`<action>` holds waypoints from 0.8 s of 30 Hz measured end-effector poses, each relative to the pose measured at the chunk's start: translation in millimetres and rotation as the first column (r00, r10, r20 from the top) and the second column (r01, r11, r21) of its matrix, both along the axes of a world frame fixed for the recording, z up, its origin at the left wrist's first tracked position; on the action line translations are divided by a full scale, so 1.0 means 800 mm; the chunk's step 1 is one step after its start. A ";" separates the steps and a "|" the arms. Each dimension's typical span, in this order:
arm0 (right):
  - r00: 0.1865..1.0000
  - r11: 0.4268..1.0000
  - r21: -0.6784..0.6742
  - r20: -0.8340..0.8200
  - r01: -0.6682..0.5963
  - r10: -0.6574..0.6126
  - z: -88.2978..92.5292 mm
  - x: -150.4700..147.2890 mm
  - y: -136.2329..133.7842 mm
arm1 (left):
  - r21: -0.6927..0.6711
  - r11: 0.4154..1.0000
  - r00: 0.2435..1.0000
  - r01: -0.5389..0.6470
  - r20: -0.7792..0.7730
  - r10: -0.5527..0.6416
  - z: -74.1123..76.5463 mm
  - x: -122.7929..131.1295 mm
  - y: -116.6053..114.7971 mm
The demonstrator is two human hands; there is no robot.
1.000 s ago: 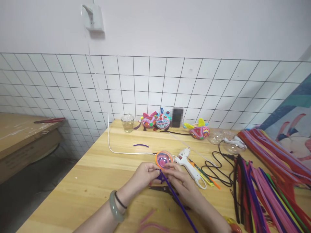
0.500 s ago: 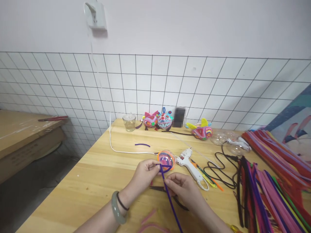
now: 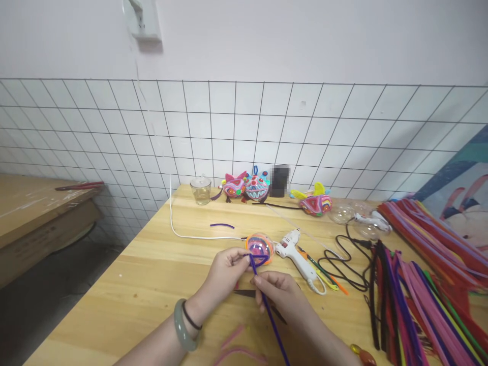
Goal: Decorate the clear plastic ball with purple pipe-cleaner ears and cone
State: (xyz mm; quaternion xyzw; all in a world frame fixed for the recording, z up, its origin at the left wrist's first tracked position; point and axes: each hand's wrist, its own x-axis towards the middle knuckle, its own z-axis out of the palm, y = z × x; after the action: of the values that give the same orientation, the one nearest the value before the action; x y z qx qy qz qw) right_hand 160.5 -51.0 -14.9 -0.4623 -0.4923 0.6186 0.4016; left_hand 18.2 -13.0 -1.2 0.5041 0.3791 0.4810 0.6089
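Note:
My left hand pinches the bent tip of a long purple pipe cleaner just in front of a clear half-ball decorated in pink and orange. A small loop of the purple stem sits between my two hands. My right hand pinches the same stem slightly lower, fingers closed round it; the rest of the stem runs down toward the bottom edge. Black scissors lie on the wooden table partly under my hands.
A white glue gun with a black cord lies right of the ball. A heap of coloured pipe cleaners fills the right side. Finished decorated figures and a glass jar stand by the tiled wall. Pink stem pieces lie near me.
My right hand has slid down and back along the purple stem, away from the ball, and a small loop has formed at the tip held by my left hand.

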 end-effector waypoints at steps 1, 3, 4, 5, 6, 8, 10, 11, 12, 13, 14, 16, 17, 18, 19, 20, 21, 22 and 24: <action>1.000 1.000 0.003 0.011 0.024 -0.024 -0.002 0.001 0.002 | -0.028 0.999 0.999 0.016 0.033 -0.015 -0.001 0.000 0.001; 0.997 0.997 0.019 0.038 0.073 -0.073 -0.006 0.003 0.006 | -0.091 0.995 0.995 0.044 0.091 -0.035 -0.002 -0.001 0.003; 0.994 0.995 0.028 0.057 0.096 -0.097 -0.008 0.004 0.008 | -0.121 0.991 0.993 0.054 0.113 -0.041 -0.002 -0.001 0.004; 0.990 0.992 0.036 0.077 0.117 -0.120 -0.010 0.006 0.009 | -0.150 0.987 0.991 0.063 0.130 -0.043 -0.001 -0.002 0.004; 0.986 0.990 0.041 0.097 0.135 -0.138 -0.011 0.007 0.011 | -0.173 0.983 0.989 0.069 0.143 -0.044 0.000 -0.002 0.003; 0.978 0.987 0.038 0.132 0.159 -0.162 -0.013 0.008 0.012 | -0.206 0.976 0.985 0.073 0.167 -0.039 0.001 -0.003 0.002; 0.974 0.985 0.033 0.150 0.168 -0.171 -0.013 0.008 0.013 | -0.219 0.973 0.979 0.078 0.199 -0.034 0.002 -0.004 0.001; 0.973 0.985 0.033 0.153 0.171 -0.174 -0.013 0.007 0.012 | -0.220 0.972 0.975 0.087 0.219 -0.038 0.002 -0.004 0.000; 0.971 0.984 0.034 0.158 0.175 -0.178 -0.013 0.007 0.012 | -0.220 0.970 0.970 0.100 0.239 -0.046 0.003 -0.005 0.000; 0.969 0.983 0.036 0.166 0.178 -0.182 -0.013 0.007 0.012 | -0.218 0.969 0.966 0.112 0.253 -0.055 0.003 -0.005 -0.001; 0.967 0.983 0.040 0.175 0.181 -0.185 -0.012 0.006 0.011 | -0.217 0.969 0.965 0.122 0.256 -0.064 0.003 -0.005 -0.001; 0.963 0.982 0.049 0.192 0.183 -0.189 -0.012 0.006 0.010 | -0.219 0.968 0.971 0.122 0.228 -0.071 0.003 -0.005 -0.001; 0.962 0.982 0.055 0.197 0.183 -0.190 -0.012 0.006 0.010 | -0.221 0.968 0.976 0.115 0.204 -0.070 0.003 -0.004 -0.001; 0.961 0.981 0.062 0.200 0.182 -0.191 -0.012 0.006 0.010 | -0.223 0.969 0.981 0.109 0.182 -0.069 0.003 -0.004 -0.001; 0.960 0.981 0.070 0.202 0.181 -0.192 -0.012 0.006 0.010 | -0.225 0.969 0.984 0.105 0.165 -0.069 0.002 -0.004 0.000; 0.960 0.981 0.077 0.204 0.179 -0.191 -0.012 0.006 0.009 | -0.224 0.969 0.985 0.104 0.157 -0.069 0.002 -0.004 0.000; 0.959 0.981 0.082 0.207 0.177 -0.191 -0.012 0.006 0.009 | -0.225 0.969 0.986 0.102 0.153 -0.068 0.000 -0.004 0.000; 0.959 0.980 0.086 0.210 0.178 -0.192 -0.012 0.006 0.009 | -0.230 0.968 0.986 0.103 0.148 -0.070 -0.001 -0.004 0.000; 0.958 0.980 0.087 0.212 0.180 -0.194 -0.011 0.006 0.009 | -0.251 0.963 0.989 0.100 0.135 -0.067 -0.005 -0.005 0.001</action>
State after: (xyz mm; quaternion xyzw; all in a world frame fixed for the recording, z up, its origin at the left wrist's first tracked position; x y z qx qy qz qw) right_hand 165.1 -44.0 -23.8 -0.5588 -0.5080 0.5061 0.4165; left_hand 14.4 -12.3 -4.9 0.4054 0.3776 0.4325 0.7114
